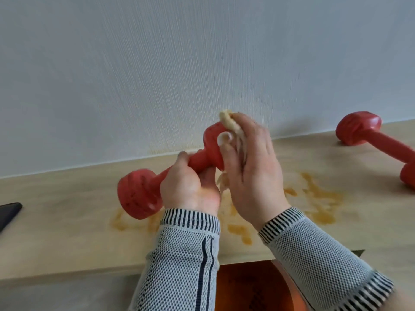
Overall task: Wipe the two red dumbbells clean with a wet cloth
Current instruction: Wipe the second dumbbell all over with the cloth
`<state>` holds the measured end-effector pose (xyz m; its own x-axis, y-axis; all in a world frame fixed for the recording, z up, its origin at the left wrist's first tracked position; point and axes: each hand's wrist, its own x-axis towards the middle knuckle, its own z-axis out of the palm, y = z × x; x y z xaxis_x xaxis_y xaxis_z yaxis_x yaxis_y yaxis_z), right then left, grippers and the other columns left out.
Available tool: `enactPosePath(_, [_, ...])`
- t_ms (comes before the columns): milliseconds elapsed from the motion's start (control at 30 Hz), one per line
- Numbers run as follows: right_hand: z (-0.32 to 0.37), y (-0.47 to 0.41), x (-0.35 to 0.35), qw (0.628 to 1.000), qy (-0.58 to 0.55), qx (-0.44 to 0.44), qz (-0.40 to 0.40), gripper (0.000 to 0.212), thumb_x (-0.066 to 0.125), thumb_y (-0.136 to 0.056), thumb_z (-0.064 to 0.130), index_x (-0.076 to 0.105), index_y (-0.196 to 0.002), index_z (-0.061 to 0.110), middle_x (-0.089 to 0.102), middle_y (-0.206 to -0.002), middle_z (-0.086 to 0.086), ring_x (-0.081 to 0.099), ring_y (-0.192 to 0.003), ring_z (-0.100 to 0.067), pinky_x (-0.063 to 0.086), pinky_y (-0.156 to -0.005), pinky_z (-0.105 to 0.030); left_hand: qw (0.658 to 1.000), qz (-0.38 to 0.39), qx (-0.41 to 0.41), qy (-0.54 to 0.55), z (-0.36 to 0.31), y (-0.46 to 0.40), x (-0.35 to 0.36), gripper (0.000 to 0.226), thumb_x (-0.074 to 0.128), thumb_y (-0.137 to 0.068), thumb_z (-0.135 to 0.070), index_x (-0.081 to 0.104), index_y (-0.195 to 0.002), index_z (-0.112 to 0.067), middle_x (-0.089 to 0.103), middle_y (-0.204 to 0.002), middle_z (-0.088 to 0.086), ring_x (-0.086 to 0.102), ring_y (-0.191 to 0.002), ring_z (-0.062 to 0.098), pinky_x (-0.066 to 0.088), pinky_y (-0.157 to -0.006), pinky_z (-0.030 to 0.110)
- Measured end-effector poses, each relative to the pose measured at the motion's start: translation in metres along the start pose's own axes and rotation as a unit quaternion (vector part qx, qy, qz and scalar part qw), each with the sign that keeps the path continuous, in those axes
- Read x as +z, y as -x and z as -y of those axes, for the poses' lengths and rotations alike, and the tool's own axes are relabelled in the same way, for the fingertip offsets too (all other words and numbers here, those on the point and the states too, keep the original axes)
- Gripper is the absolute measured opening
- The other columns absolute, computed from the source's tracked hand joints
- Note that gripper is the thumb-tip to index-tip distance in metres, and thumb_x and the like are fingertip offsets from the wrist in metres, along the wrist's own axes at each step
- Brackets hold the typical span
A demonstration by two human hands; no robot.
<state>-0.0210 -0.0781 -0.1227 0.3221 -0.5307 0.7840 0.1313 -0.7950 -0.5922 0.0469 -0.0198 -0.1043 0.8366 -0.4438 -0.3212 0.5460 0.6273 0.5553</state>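
Note:
My left hand (189, 187) grips the handle of a red dumbbell (139, 191), which is tilted with its near head low at the left and its far head raised. My right hand (249, 160) holds a pale yellowish cloth (228, 118) against that raised far head, the thumb curled over the head's edge. Cloth ends stick out above and below the palm. The second red dumbbell (361, 131) lies on the light wooden tabletop (56, 221) at the far right, partly cut off by the frame edge.
Orange-brown smears (318, 198) mark the tabletop under and right of my hands. A white wall (179, 63) rises directly behind the table. A dark flat object (9, 212) pokes in at the left edge. An orange round object (251, 288) sits below the table's front edge.

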Motion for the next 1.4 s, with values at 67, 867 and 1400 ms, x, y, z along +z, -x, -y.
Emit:
enactPosePath(67, [0.002, -0.003, 0.001, 0.995, -0.070, 0.072, -0.020, 0.032, 0.044, -0.098, 0.041, 0.047, -0.128, 0.029, 0.059, -0.121, 0.007, 0.059, -0.106, -0.006, 0.048, -0.088, -0.021, 1.000, 0.015, -0.027, 0.007, 0.005, 0.002, 0.001, 0.036, 0.047, -0.100, -0.019, 0.062, -0.116, 0.009, 0.069, -0.110, 0.027, 0.070, -0.100, 0.038, 0.054, -0.091, 0.052])
enactPosePath(867, [0.028, -0.002, -0.014, 0.996, -0.009, 0.002, 0.085, 0.019, 0.051, -0.095, 0.029, 0.068, -0.096, 0.021, 0.067, -0.096, 0.005, 0.060, -0.092, -0.017, 0.046, -0.082, -0.032, 0.988, 0.013, 0.143, -0.058, 0.003, 0.021, -0.001, 0.033, 0.054, -0.095, -0.007, 0.047, -0.123, 0.011, 0.056, -0.080, 0.011, 0.059, -0.052, 0.010, 0.048, -0.046, 0.018])
enactPosePath(1400, [-0.012, -0.035, -0.038, 0.875, -0.170, 0.377, 0.252, 0.023, 0.050, -0.096, 0.020, 0.065, -0.110, 0.009, 0.072, -0.102, -0.007, 0.065, -0.101, -0.029, 0.046, -0.081, -0.026, 0.982, 0.094, 0.099, -0.131, 0.005, 0.018, -0.010, 0.034, 0.065, -0.080, -0.020, 0.049, -0.108, -0.006, 0.056, -0.090, 0.013, 0.060, -0.074, 0.023, 0.055, -0.067, 0.035])
